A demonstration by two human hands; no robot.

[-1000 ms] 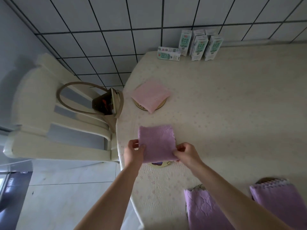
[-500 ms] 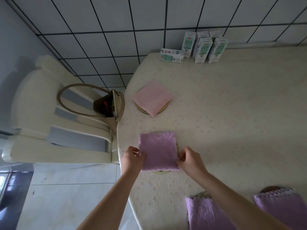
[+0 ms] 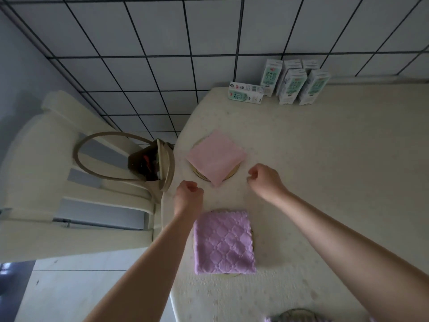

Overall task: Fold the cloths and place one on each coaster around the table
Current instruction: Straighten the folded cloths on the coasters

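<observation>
A folded purple cloth [image 3: 224, 242] lies flat on a round coaster [image 3: 228, 276], whose rim peeks out at its near edge. Farther away a folded pink cloth [image 3: 216, 156] covers another coaster [image 3: 199, 174]. My left hand [image 3: 188, 194] hovers just beyond the purple cloth's far left corner, fingers curled, holding nothing. My right hand [image 3: 264, 180] is raised to the right of the pink cloth, fingers loosely curled and empty. Neither hand touches a cloth. The rim of a third coaster [image 3: 294, 313] with a purple cloth shows at the bottom edge.
The table [image 3: 336, 182] has a cream patterned cover; its left edge runs close by both coasters. Several milk cartons [image 3: 292, 83] stand at the far edge, one lying flat [image 3: 245, 96]. A cream plastic chair [image 3: 58, 182] with a bag [image 3: 151, 166] on it stands left.
Both hands let go of the purple cloth, which now rests on the coaster, and moved away from me toward the pink cloth. The camera shifted forward over the table.
</observation>
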